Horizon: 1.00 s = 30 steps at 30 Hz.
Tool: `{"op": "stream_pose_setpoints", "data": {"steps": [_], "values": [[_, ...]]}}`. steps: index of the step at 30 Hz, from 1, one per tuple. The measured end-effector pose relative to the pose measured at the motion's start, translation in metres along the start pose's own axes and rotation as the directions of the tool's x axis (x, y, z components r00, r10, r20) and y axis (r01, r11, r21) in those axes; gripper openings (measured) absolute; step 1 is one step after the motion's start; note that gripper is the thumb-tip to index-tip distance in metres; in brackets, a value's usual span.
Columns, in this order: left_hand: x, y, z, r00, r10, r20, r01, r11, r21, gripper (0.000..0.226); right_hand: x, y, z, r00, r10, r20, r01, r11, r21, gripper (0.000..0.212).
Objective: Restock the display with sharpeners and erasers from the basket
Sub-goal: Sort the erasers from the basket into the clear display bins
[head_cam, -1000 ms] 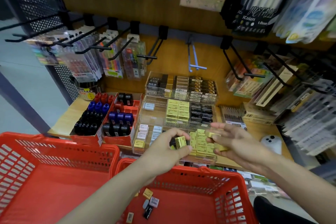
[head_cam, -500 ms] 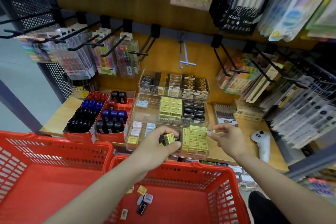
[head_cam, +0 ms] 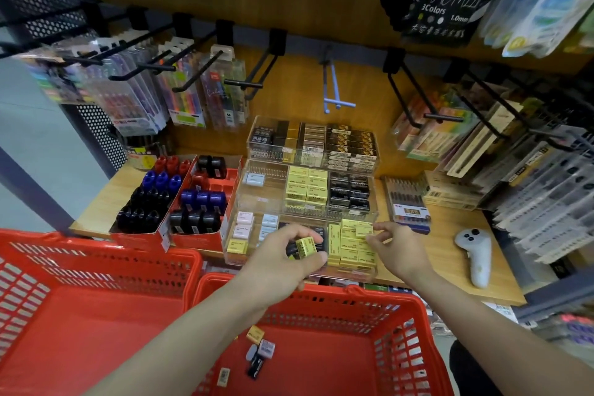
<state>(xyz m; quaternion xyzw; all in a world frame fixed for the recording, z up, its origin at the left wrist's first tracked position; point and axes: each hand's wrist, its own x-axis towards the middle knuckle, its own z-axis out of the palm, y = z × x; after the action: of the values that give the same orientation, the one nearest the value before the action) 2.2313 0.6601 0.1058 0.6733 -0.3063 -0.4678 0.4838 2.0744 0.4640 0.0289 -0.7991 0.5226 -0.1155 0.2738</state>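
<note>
A clear tiered display (head_cam: 239, 199) on the wooden shelf holds yellow, white and black erasers in rows. My left hand (head_cam: 283, 262) grips a yellow eraser (head_cam: 304, 246) and something dark under it, just in front of the lowest tier. My right hand (head_cam: 397, 246) pinches another yellow eraser (head_cam: 364, 230) over the yellow stack (head_cam: 348, 249) in the front right compartment. The red basket (head_cam: 398, 325) below my arms holds several loose erasers (head_cam: 262, 349). Red cartons of sharpeners (head_cam: 199, 199) stand to the left of the display.
A second red basket (head_cam: 80, 325) sits at the lower left. A white controller (head_cam: 477, 255) lies on the shelf (head_cam: 446, 244) to the right. Black hooks with pen packs (head_cam: 180, 87) jut out above the shelf. More packs (head_cam: 527, 170) hang at the right.
My right hand has moved forward onto the yellow stack in the front compartment with its eraser. My left hand has stayed close to the front tier, still holding its eraser.
</note>
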Motion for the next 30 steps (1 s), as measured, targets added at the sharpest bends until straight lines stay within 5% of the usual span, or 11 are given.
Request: {"op": "stream_pose_setpoints", "data": {"steps": [10,16,27,30], "values": [[-0.005,0.003,0.001,1.0,-0.002,0.013,0.002,1.0,0.021,0.016,0.009,0.0,-0.002,0.986,-0.161,-0.048,0.146,0.962,-0.229,0.03],[-0.008,0.005,0.002,1.0,0.0,0.025,-0.001,0.998,0.055,0.015,0.012,-0.012,0.011,0.961,-0.243,-0.134,0.21,0.952,-0.221,0.03],[-0.004,0.002,0.003,1.0,0.004,0.028,-0.005,0.999,0.046,0.016,0.008,-0.023,0.022,0.963,-0.129,-0.236,0.102,0.987,-0.125,0.021],[-0.003,0.001,0.002,0.999,0.01,0.036,-0.012,0.998,0.055,0.018,0.011,-0.015,0.012,0.978,0.04,-0.203,0.0,0.982,0.189,0.017]]}}
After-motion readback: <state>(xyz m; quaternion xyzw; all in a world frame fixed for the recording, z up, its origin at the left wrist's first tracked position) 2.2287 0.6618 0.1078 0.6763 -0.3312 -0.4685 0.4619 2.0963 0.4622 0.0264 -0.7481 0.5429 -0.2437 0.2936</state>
